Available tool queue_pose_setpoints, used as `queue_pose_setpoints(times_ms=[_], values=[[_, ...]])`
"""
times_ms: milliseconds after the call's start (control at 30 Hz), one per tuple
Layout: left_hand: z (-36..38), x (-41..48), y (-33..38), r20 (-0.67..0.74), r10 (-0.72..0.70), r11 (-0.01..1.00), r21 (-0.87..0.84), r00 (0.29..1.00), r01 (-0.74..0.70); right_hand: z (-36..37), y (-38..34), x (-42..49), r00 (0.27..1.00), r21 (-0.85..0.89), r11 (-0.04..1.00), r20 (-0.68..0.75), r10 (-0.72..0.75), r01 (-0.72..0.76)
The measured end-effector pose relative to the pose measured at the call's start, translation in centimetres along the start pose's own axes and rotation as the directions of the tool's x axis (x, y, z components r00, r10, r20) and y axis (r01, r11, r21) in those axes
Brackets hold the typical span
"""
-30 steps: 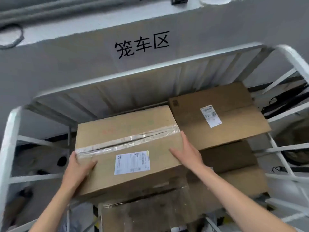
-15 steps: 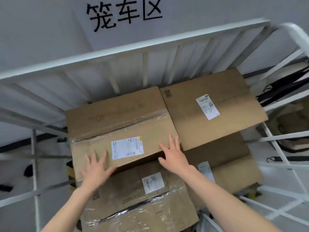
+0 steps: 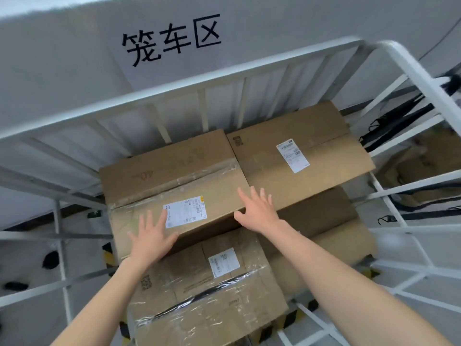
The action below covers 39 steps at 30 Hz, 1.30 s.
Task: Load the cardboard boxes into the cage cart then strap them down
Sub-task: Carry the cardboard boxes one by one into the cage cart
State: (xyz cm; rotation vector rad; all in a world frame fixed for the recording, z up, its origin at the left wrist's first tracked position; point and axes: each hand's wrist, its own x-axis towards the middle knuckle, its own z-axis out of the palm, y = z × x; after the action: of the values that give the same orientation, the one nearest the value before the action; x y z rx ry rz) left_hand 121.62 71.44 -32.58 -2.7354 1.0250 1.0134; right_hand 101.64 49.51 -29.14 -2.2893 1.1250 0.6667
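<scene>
Your left hand [image 3: 152,239] and right hand [image 3: 258,212] lie flat, fingers spread, on the near edge of the top-left box [image 3: 174,188]; it sits inside the cage cart [image 3: 174,83] beside the labelled box [image 3: 299,151], above the lower boxes [image 3: 207,283]; loading appears advanced; strapping remains; black straps [image 3: 399,121] hang outside the right rail.

left hand [image 3: 152,239] and right hand [image 3: 259,212] flat on taped box [image 3: 172,188], white cage cart [image 3: 174,96]

Label [image 3: 189,211] print illegible; lower box [image 3: 199,303] partly covered.
</scene>
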Motion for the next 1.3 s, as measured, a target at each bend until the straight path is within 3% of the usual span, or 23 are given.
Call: queue_pose_setpoints(times_ms=[200, 400, 733, 1000, 1167, 1300], values=[[-5.2, -6.7, 12.7, -0.099, 0.166, 0.986, -0.001, 0.981, -0.166, -6.9, 4.9, -9.2, 0.983, 0.07, 0.997, -0.173, 0.053, -0.041], [-7.3, -17.4, 31.8, -0.104, 0.393, 0.917, -0.026, 0.914, -0.397, -12.8, 17.0, -21.8, 0.933, 0.17, 0.969, -0.283, 0.221, -0.178], [-3.2, -39.6, 62.7, -0.074, 0.73, 0.68, -0.023, 0.679, -0.733, -19.6, 45.0, -48.7, 0.744, 0.448, 0.819, -0.392, 0.541, -0.36], [0.3, -49.8, 79.3, -0.005, 0.853, 0.52, -0.074, 0.522, -0.851, -20.5, 59.6, -62.2, 0.621, 0.606, 0.699, -0.392, 0.678, -0.38], [3.0, -50.8, 87.0, 0.022, 0.851, 0.524, -0.084, 0.524, -0.848, -21.3, 67.5, -63.1, 0.602, 0.64, 0.668, -0.377, 0.704, -0.379], [5.3, -49.0, 93.1, -0.011, 0.823, 0.558, -0.165, 0.568, -0.813, -23.4, 73.7, -60.7, 0.614, 0.655, 0.665, -0.371, 0.697, -0.359]])
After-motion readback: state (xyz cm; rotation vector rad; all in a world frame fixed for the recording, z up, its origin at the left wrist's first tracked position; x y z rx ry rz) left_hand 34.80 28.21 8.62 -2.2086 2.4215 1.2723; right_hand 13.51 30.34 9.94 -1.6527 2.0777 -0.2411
